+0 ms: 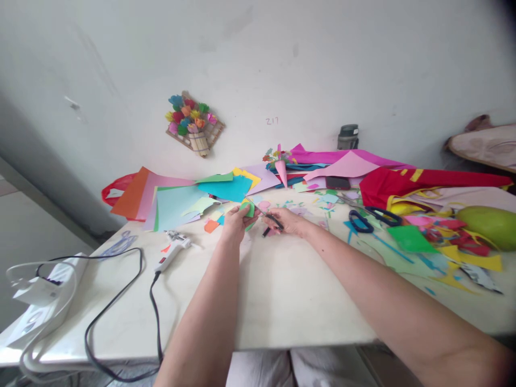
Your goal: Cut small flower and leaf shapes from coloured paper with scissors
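Sitting between the hands, just above the tabletop: a small rounded bright-green paper piece (250, 210), front & centre. L hand (236, 221) has it pinched, fingers closed up narrow on the paper, thumb side up, prob to keep the edge free & steady for the blades. R hand (288, 223) is wrapped round a pair of slim dark-handled metal scissors (276, 221), fingers curled in tight at the handles, blades aimed up-left at the green, approx level w/ it, which looks like a cutting grip. Can't tell if the blades actually touch the paper or how wide they're parted, too small to see!

Moving out: a little orange paper scrap (210, 226) lies just L of the L hand, and further L a white hot-glue gun w/ black cord (169, 258) rests on the pale cream tabletop (290, 306), presumably parked there for easy reach, clear of the cutting hands. Behind, a flat teal paper sheet (228, 188) lies among other coloured sheets, pushed back, I'd guess, to leave working room. Over R, large navy-handled scissors (361, 221) lie by the scraps, no hand on them. Up back, a pink paper cone w/ tiny paper flowers (281, 173) stands near the wall
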Demonstrator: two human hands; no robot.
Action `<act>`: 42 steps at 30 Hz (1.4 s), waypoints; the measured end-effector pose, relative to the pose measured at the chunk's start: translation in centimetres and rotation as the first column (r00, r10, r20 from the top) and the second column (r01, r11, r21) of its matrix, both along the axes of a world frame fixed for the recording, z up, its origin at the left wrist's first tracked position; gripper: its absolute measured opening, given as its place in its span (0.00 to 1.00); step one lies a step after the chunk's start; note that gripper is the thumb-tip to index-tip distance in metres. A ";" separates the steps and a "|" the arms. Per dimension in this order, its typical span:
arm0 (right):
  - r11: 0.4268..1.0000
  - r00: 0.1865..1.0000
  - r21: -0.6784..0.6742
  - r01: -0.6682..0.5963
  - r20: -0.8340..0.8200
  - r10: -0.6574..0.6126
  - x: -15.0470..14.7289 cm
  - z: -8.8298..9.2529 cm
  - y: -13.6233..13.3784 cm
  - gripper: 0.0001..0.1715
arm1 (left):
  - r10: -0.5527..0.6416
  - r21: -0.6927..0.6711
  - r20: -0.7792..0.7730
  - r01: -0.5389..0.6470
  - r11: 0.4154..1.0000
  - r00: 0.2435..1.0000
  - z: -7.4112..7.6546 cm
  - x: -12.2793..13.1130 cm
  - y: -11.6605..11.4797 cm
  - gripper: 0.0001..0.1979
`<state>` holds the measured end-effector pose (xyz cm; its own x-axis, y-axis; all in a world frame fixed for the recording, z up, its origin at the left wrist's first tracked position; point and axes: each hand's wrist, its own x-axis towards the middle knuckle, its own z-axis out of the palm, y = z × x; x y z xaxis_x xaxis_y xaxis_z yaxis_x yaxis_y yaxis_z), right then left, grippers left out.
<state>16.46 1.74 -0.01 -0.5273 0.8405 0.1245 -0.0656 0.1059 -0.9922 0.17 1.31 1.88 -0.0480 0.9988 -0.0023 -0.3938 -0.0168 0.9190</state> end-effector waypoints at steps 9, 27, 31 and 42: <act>0.999 1.000 0.036 -0.015 0.018 0.014 0.1 -0.1 0.0 0.11 | -0.007 -0.005 -0.039 0.007 1.000 0.999 -0.1 -0.5 0.1 0.06; 1.000 0.999 -0.004 -0.008 0.044 0.009 0.2 0.8 -1.0 0.10 | -0.099 0.007 -0.105 0.101 0.995 0.989 0.7 -1.4 -0.5 0.07; 0.999 0.999 -0.034 -0.017 0.033 0.018 0.1 1.1 -1.2 0.09 | -0.119 0.021 -0.118 0.122 0.992 0.986 0.6 -1.6 -0.6 0.08; 1.000 1.000 -0.013 -0.006 0.030 0.006 0.2 1.1 -1.2 0.13 | -0.130 0.019 -0.106 0.133 0.991 0.986 0.5 -1.9 -0.3 0.07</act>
<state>16.66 0.57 1.06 -0.5357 0.8387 0.0981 -0.0363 0.0931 -0.9950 -1.77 1.04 2.34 0.0850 0.9961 0.0221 -0.2958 0.0041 0.9552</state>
